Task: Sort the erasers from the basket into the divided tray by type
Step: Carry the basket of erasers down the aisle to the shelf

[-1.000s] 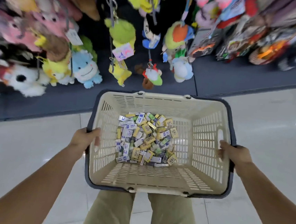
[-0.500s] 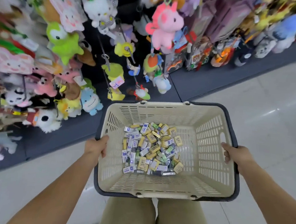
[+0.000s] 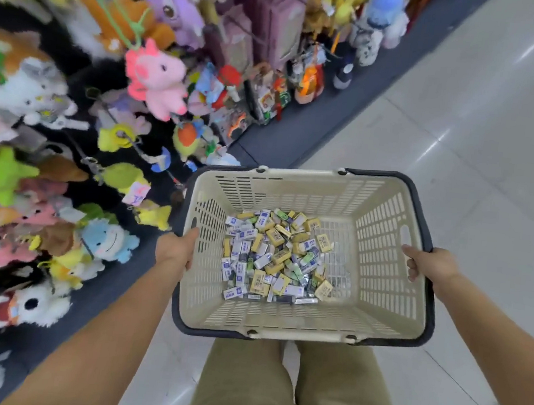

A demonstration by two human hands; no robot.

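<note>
I carry a beige plastic basket (image 3: 383, 265) with a dark rim in front of me, above my legs. A heap of several small erasers (image 3: 275, 255) in white, yellow and green wrappers lies on its floor, left of centre. My left hand (image 3: 175, 247) grips the basket's left rim, fingers curled over the edge. Over on the opposite side, my right hand (image 3: 429, 263) grips the right rim. No divided tray is in view.
A dark shelf base (image 3: 281, 141) runs along the left, hung with many plush toys (image 3: 155, 77) and small packaged goods. Pale glossy floor tiles (image 3: 478, 131) stretch ahead and to the right. My legs in khaki trousers (image 3: 274, 386) are below the basket.
The view has swung right: the shelf of toys now runs along the left and open floor lies ahead. Both hands keep their grip on the basket, which has tilted slightly.
</note>
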